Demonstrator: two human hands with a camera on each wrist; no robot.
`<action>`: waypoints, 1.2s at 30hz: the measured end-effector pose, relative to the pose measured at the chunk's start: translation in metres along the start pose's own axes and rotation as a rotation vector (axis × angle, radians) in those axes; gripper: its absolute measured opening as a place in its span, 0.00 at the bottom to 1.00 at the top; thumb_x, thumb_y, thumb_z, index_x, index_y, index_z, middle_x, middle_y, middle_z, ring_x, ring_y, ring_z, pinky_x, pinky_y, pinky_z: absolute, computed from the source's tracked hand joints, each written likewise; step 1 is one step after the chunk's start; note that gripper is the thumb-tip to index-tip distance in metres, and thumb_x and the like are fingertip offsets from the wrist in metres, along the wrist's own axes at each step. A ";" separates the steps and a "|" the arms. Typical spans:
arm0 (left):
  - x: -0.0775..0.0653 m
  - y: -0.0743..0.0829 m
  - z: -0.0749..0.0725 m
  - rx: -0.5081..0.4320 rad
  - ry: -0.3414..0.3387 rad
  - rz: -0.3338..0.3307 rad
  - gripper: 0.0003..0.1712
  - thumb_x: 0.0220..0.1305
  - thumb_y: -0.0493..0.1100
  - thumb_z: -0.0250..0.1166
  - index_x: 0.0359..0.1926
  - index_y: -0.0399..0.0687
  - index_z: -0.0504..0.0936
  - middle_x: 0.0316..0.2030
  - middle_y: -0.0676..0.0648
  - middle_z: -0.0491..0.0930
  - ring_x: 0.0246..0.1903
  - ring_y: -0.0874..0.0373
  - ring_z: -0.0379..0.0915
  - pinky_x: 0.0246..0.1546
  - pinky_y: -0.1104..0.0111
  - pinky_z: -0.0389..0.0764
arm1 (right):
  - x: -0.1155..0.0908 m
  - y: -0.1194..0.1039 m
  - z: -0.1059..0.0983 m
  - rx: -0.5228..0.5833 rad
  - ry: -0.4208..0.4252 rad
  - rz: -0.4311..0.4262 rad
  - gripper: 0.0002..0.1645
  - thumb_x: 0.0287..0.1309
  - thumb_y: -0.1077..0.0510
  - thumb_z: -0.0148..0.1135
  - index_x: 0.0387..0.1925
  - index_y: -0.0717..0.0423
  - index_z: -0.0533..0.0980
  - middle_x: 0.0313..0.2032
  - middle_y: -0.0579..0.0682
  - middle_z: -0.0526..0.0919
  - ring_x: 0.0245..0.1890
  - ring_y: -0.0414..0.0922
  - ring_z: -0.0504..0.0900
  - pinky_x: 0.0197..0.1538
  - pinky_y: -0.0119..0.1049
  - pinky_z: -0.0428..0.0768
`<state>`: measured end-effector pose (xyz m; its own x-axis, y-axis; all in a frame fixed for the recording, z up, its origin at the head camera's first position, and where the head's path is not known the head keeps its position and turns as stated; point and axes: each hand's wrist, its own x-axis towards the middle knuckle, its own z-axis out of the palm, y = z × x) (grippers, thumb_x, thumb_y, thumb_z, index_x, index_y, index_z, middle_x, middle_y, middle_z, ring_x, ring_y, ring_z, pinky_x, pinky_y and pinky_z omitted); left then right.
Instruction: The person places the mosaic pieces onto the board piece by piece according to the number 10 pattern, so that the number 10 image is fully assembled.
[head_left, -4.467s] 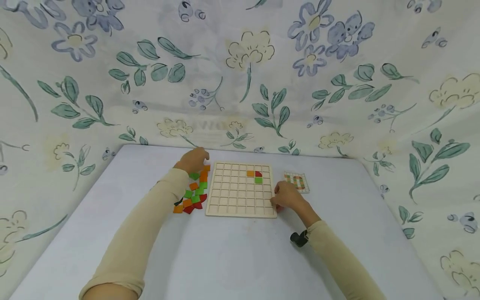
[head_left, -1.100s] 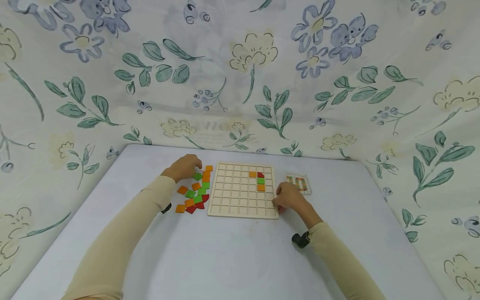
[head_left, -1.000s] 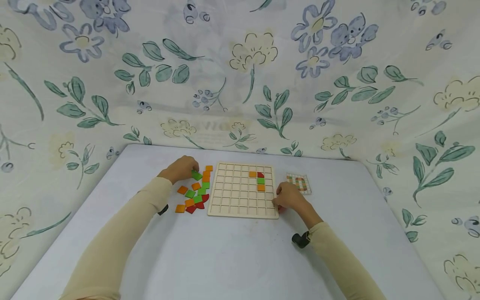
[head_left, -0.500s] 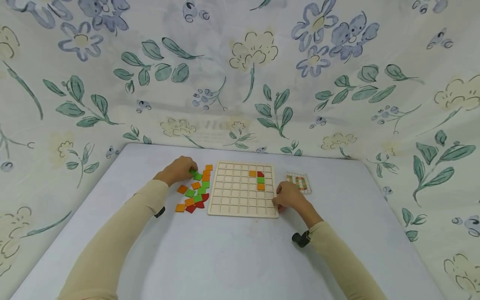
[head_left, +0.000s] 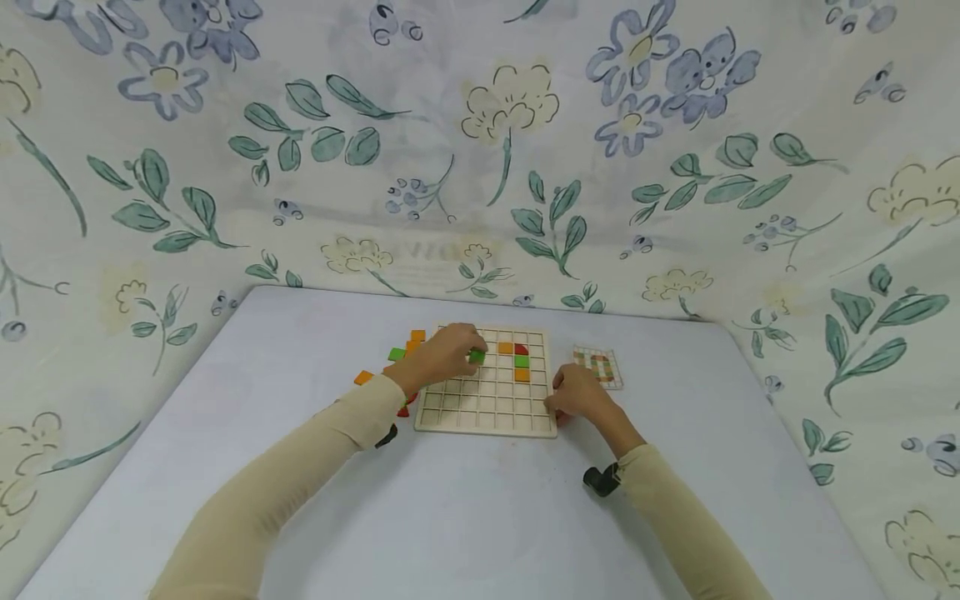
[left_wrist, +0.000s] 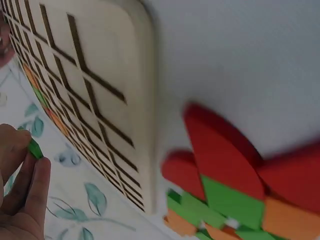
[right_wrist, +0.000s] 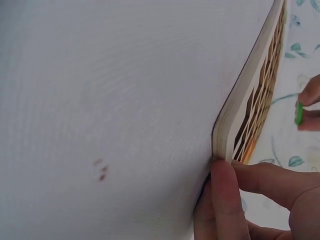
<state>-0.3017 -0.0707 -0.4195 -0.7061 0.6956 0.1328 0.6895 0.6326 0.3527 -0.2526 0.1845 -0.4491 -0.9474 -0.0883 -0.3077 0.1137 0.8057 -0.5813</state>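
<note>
My left hand (head_left: 442, 354) pinches a green tile (head_left: 477, 357) between thumb and fingers, above the upper middle of the wooden grid board (head_left: 480, 410). That tile appears edge-on in the right wrist view. On the board lie an orange tile (head_left: 506, 348), a red rounded piece (head_left: 521, 349), a green tile (head_left: 521, 362) and a second orange tile (head_left: 522, 376), grouped toward the upper right. My right hand (head_left: 579, 393) grips the board's right edge; in the right wrist view its thumb and fingers (right_wrist: 227, 192) hold the rim near a corner.
Loose orange, green and red pieces (left_wrist: 220, 155) lie left of the board, partly hidden by the left arm in the head view. A patterned card (head_left: 609, 375) lies right of the board on the white table (head_left: 465, 517). Floral cloth (head_left: 510, 167) stands behind.
An orange tile has come onto the board below the green one. My left hand has since taken a green tile from the pile and carried it right, over the board. The right hand stays put.
</note>
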 end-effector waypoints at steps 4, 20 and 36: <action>0.014 0.027 0.020 0.000 -0.054 0.025 0.15 0.55 0.35 0.72 0.45 0.36 0.85 0.39 0.46 0.81 0.39 0.54 0.74 0.45 0.64 0.77 | -0.001 0.001 -0.001 0.006 -0.002 -0.008 0.17 0.54 0.62 0.69 0.41 0.68 0.74 0.22 0.54 0.82 0.19 0.45 0.83 0.29 0.35 0.82; 0.040 0.045 0.062 0.023 -0.066 0.052 0.02 0.56 0.37 0.72 0.30 0.42 0.89 0.23 0.55 0.80 0.28 0.65 0.68 0.37 0.71 0.77 | -0.001 0.001 -0.003 -0.047 0.024 -0.061 0.16 0.53 0.61 0.70 0.39 0.67 0.76 0.23 0.51 0.82 0.19 0.43 0.83 0.30 0.36 0.80; 0.024 0.044 0.040 0.118 -0.112 -0.018 0.06 0.63 0.39 0.65 0.37 0.44 0.87 0.39 0.49 0.81 0.43 0.55 0.74 0.44 0.65 0.78 | 0.001 0.001 0.000 -0.005 0.012 -0.031 0.16 0.53 0.62 0.70 0.40 0.67 0.75 0.23 0.53 0.81 0.19 0.44 0.83 0.28 0.36 0.81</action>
<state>-0.2819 -0.0129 -0.4380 -0.7004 0.7134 0.0208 0.6958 0.6761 0.2422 -0.2532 0.1857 -0.4500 -0.9540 -0.1066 -0.2802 0.0822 0.8058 -0.5865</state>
